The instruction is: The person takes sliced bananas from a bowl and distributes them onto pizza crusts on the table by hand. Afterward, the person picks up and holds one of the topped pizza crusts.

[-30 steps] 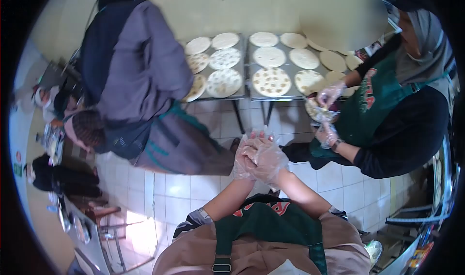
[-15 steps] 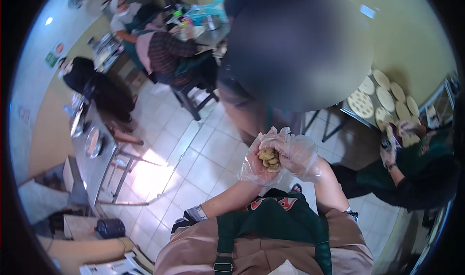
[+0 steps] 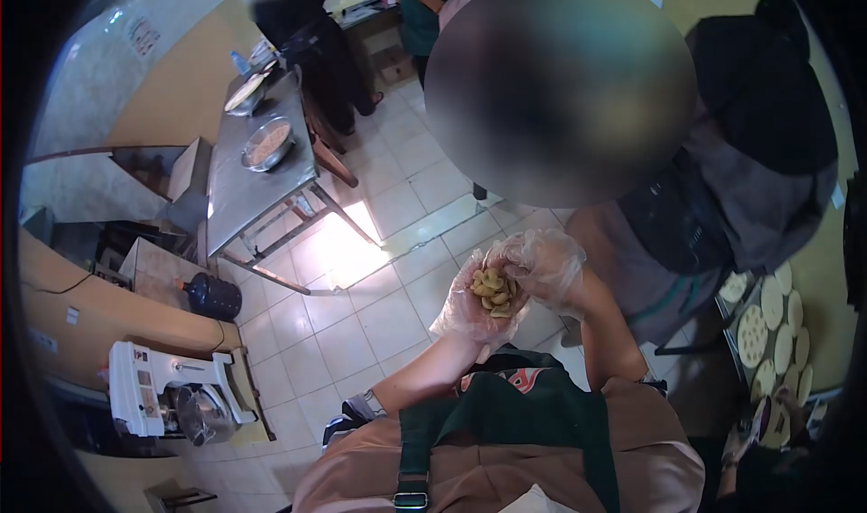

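Both my hands wear loose clear plastic gloves and are held together in front of my green apron (image 3: 542,409). My left hand (image 3: 459,303) is cupped around a heap of small yellowish-brown pieces (image 3: 494,293), lumpy and curved, perhaps dough or nuts; I cannot tell which. From the right, my right hand (image 3: 549,265) curls in against the heap, its fingertips partly hidden by crinkled plastic and the pieces. The heap lies above the tiled floor, within the hands.
A metal table (image 3: 257,179) at the left bears a bowl (image 3: 268,144) of pale contents. A stand mixer (image 3: 176,391) stands lower left, near a dark water jug (image 3: 214,296). A person (image 3: 768,125) stands close at right, near flat dough rounds (image 3: 752,335); another person (image 3: 312,48) is behind the table.
My view has turned left: the table, floor and people shift right, and the stand mixer comes into sight. My hands stay around the pieces, of which more now shows.
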